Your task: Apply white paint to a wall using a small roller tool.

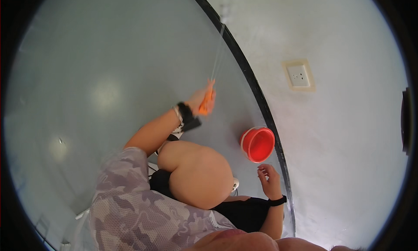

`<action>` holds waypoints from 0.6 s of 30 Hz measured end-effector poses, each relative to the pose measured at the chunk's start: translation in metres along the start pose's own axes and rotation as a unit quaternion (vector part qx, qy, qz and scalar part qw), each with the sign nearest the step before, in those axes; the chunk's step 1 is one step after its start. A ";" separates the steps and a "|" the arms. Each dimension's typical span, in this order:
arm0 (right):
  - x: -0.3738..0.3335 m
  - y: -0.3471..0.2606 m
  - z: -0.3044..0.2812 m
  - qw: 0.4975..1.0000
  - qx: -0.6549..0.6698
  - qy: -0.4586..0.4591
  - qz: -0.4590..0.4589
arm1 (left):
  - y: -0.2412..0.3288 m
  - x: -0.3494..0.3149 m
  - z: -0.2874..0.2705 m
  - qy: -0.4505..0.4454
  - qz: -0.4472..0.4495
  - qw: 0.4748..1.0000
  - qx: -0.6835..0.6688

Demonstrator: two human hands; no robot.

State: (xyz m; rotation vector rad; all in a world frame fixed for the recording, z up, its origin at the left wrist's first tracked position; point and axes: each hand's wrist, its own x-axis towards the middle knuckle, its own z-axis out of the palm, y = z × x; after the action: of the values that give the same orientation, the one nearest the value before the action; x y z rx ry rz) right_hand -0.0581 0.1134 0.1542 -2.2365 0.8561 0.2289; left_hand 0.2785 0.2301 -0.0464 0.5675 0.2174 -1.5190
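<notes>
My left hand, stretched forward with a dark band at the wrist, is closed round the orange handle of what looks like a small paint roller. Its thin metal rod runs up to a small white head, blurred by motion, in front of the white wall just above the black skirting. My right hand is empty, its fingers loosely bent and apart. Just beyond those fingers stands a red bucket on the floor by the wall; its inside looks red, and I cannot make out any contents.
A black skirting strip curves along the foot of the white wall. A wall socket sits low on it. The grey floor is shiny. My bent knee comes between my two arms, and a dark object shows at the right rim.
</notes>
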 end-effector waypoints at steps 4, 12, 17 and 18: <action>0.006 -0.010 0.004 1.000 -0.017 -0.010 -0.022 | 0.061 0.026 0.005 0.011 0.119 0.993 -0.008; 0.001 0.001 0.003 1.000 -0.018 -0.004 -0.001 | -0.020 -0.050 -0.049 0.041 -0.074 0.979 0.187; 0.000 0.004 0.000 1.000 -0.014 -0.010 0.020 | -0.012 -0.099 -0.078 0.131 0.062 0.880 0.452; 0.002 0.004 0.000 1.000 -0.014 -0.006 0.020 | -0.014 -0.103 -0.086 0.128 0.062 0.879 0.455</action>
State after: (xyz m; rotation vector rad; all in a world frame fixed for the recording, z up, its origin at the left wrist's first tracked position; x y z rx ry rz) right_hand -0.0597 0.1102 0.1513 -2.2420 0.8981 0.2744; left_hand 0.2762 0.3624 -0.0742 1.5041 -0.3622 -1.3575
